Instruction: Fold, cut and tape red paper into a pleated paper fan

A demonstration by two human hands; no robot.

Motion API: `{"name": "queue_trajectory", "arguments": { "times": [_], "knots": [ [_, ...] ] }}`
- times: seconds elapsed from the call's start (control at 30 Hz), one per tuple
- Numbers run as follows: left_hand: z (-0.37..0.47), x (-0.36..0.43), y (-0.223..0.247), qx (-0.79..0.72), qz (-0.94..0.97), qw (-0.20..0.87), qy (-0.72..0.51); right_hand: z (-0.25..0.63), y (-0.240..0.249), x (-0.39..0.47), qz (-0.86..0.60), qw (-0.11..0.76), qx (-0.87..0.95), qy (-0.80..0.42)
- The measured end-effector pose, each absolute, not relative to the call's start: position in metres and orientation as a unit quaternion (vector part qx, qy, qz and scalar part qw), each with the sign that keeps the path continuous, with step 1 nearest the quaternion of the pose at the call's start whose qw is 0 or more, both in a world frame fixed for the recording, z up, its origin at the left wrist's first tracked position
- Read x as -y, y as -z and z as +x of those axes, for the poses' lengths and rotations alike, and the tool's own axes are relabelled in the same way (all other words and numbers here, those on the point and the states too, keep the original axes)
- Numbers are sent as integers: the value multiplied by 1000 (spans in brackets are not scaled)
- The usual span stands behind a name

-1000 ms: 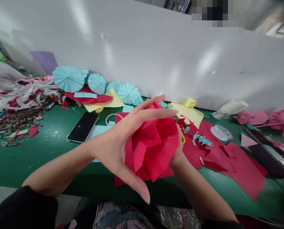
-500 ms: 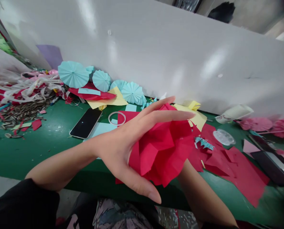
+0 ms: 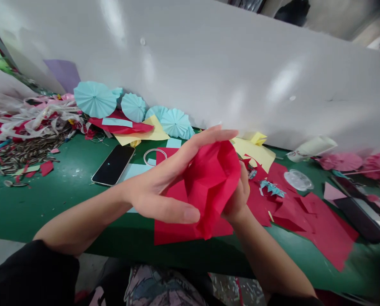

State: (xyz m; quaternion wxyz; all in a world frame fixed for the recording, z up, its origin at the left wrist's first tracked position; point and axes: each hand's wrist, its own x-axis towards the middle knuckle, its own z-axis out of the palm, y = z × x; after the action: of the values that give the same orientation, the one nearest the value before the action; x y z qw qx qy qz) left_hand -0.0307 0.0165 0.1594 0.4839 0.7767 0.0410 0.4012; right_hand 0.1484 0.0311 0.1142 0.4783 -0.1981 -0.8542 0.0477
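A creased red paper piece [image 3: 211, 176], shaped like a ruffled flower, is held up between my two hands over the table. My left hand [image 3: 164, 187] cups it from the left, with long fingers along its top edge and the thumb against its lower side. Behind it on the right, my right hand [image 3: 239, 197] is curled and grips the paper; most of its fingers are hidden. Below lies a flat red sheet [image 3: 173, 231]. A clear ring-shaped roll [image 3: 155, 157] and a phone [image 3: 113, 165] lie left of the hands.
Pleated light-blue paper rosettes [image 3: 95, 99] lean on the white wall at the back. Ribbon scraps [image 3: 46, 114] and seed shells [image 3: 33, 146] are heaped left. Red paper sheets [image 3: 324, 227], a clear plastic disc [image 3: 298, 180], a white cup [image 3: 312, 148] and pink rosettes [image 3: 343, 165] are at right.
My left hand has closed in around the red paper, its thumb rising to the paper's side. The paper has turned and narrowed, and my right hand now shows behind it.
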Motion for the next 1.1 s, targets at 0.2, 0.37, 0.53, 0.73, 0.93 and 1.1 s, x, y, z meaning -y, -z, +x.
{"name": "queue_trajectory", "arguments": {
  "times": [0.2, 0.37, 0.53, 0.73, 0.93, 1.1],
  "knots": [
    [-32, -25, -153, -64, 816, 417, -395, 146, -125, -27, -162, 522, 836, 50],
    [-29, -33, -146, -95, 809, 390, -430, 146, -130, -26, -166, 497, 851, 48],
    [-24, -34, -142, -81, 773, 425, -464, 148, -134, -22, -193, 479, 856, 31],
    [-23, -32, -143, -70, 772, 431, -462, 149, -136, -19, -201, 447, 872, 23],
    [-24, -29, -145, -71, 741, 483, -461, 149, -140, -17, -225, 436, 870, 48],
    [-22, -23, -149, -100, 758, 448, -463, 148, -141, -16, -217, 389, 892, 81]
  ]
}}
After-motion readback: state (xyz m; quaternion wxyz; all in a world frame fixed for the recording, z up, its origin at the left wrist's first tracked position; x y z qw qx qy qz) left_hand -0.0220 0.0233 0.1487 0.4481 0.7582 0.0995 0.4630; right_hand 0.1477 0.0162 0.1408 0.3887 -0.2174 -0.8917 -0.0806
